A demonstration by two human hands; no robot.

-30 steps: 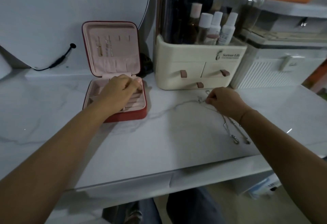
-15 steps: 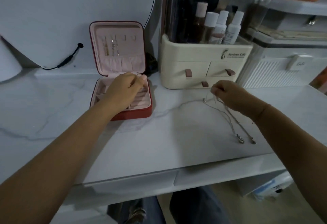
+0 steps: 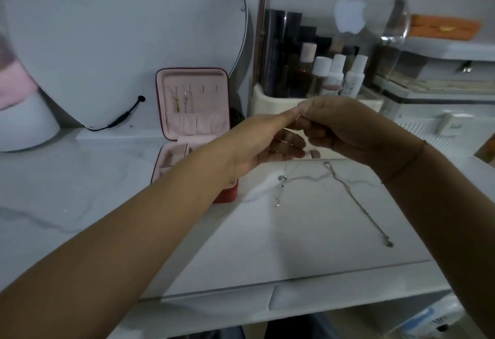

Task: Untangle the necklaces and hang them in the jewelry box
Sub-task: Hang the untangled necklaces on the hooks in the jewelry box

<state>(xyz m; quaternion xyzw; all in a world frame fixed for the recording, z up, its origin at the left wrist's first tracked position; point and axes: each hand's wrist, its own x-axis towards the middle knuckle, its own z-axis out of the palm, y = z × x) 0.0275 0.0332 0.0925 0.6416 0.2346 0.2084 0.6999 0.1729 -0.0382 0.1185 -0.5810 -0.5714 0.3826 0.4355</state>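
Holds both hands together now, lifted clear of the bench (image 3: 308, 245). Has taken the left hand (image 3: 267, 141) off the tray of the jewelry box (image 3: 197, 127), where it rested half a second ago, and brought it across to meet the right hand (image 3: 345, 129), which has itself come up from the surface. Pinches a fine stretch of chain where the fingertips of the two meet, though too thin and blurred to tell which fingers clamp it. Lets the rest of the raised necklace (image 3: 281, 177) hang below the left hand, small round pendant and loose end down near the bench; cannot tell whether they touch it. Leaves the second necklace (image 3: 360, 208) flat on the bench in a single line, from just under the right wrist out toward the near edge, apart from the hanging one, where a moment ago the two strands ran side by side. Reads as the tangle largely worked loose, with one chain probably free to carry to the box. Finds that box open just left of the hands, its base partly behind the left forearm, its lid upright with a few pieces on the left hooks and seemingly bare hooks on the right. Beyond, shows an organizer (image 3: 267, 97) with bottles (image 3: 336, 70) right behind the hands, and a round mirror (image 3: 120, 30) with its cable (image 3: 120, 120) farther left.
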